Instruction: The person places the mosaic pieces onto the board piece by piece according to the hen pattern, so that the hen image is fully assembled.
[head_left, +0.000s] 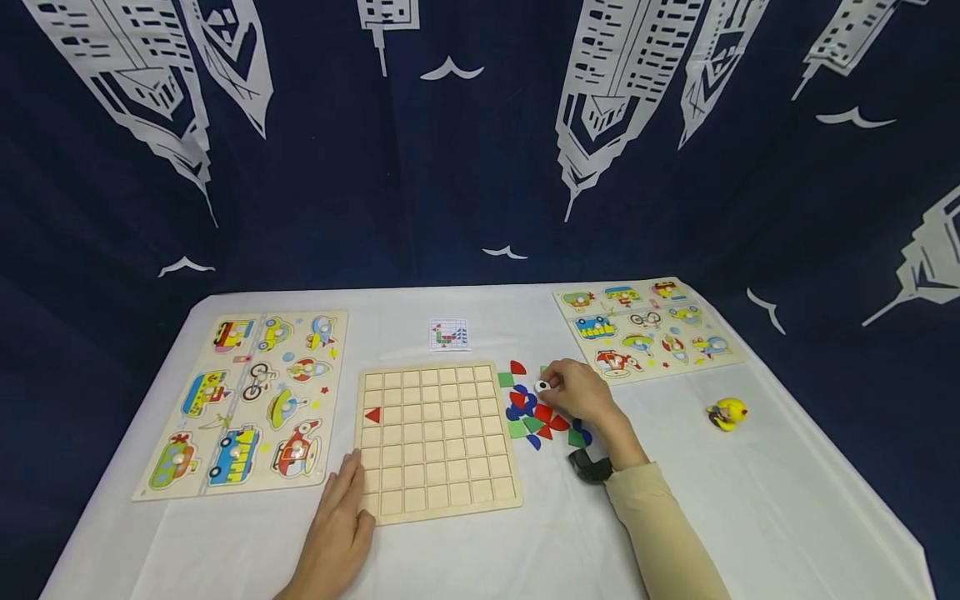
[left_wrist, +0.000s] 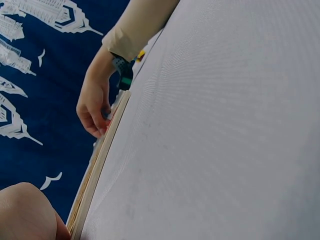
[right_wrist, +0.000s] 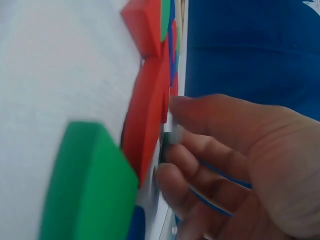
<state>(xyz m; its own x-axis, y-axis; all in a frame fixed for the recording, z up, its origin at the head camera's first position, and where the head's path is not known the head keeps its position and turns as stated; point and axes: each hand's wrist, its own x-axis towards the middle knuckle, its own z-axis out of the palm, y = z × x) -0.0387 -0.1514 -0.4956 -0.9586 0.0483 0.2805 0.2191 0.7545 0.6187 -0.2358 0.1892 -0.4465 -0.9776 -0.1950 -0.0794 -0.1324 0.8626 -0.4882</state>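
Observation:
My right hand (head_left: 577, 390) pinches a small white disc with a black dot (head_left: 542, 386), which looks like an eye piece, over the scattered pieces. In the right wrist view, thumb and fingertips close in on it, though it is blurred and mostly hidden. Red, blue and green wooden pieces (head_left: 543, 414) lie below and beside this hand. My left hand (head_left: 337, 529) rests at the lower left edge of the wooden grid board (head_left: 438, 518), fingers extended along it. One red triangle (head_left: 372, 415) sits in the board's left part.
A small pattern card (head_left: 449, 335) lies behind the board. One vehicle puzzle (head_left: 247, 400) is at the left, another (head_left: 648, 329) at the back right. A yellow rubber duck (head_left: 727, 413) is on the right. Behind the table hangs a dark blue curtain (head_left: 450, 183).

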